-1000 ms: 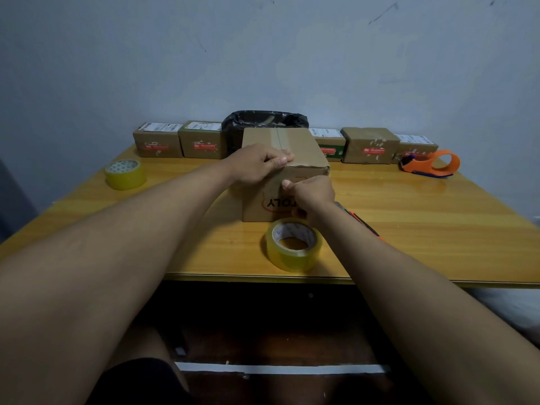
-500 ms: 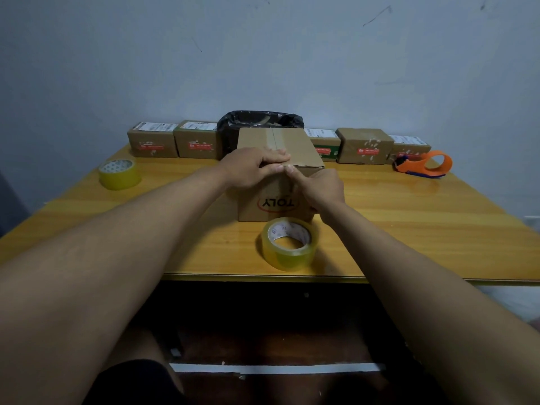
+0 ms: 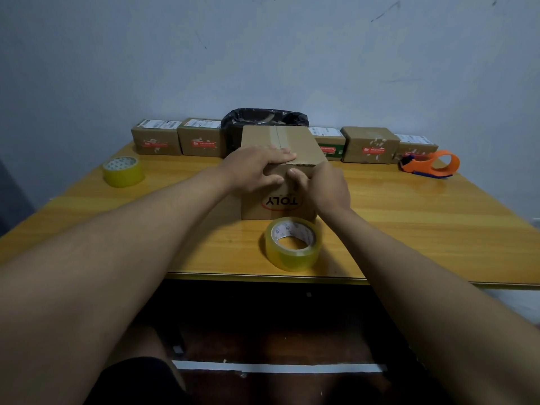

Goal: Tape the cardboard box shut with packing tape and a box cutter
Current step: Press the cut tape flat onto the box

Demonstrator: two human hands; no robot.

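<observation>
The cardboard box (image 3: pixel 296 141) stands mid-table, its front face printed with an upside-down red logo. A strip of clear tape runs along its top seam. My left hand (image 3: pixel 257 168) lies over the box's top front edge, fingers flat on the lid and thumb down the front face. My right hand (image 3: pixel 327 188) presses against the upper right of the front face, fingertips near the left thumb. A roll of clear packing tape (image 3: pixel 293 244) lies flat on the table just in front of the box. No box cutter is visible.
A second yellowish tape roll (image 3: pixel 122 171) sits at the left. An orange tape dispenser (image 3: pixel 432 165) lies at the back right. A row of small labelled boxes (image 3: pixel 156 141) and a black-lined bin (image 3: pixel 263 121) stand along the wall. The wooden table's front edge (image 3: pixel 438 283) is close.
My right hand has climbed from the lower front face to the upper part near the top edge. The left hand stays on the lid. The orange-handled tool behind my right wrist is out of sight.
</observation>
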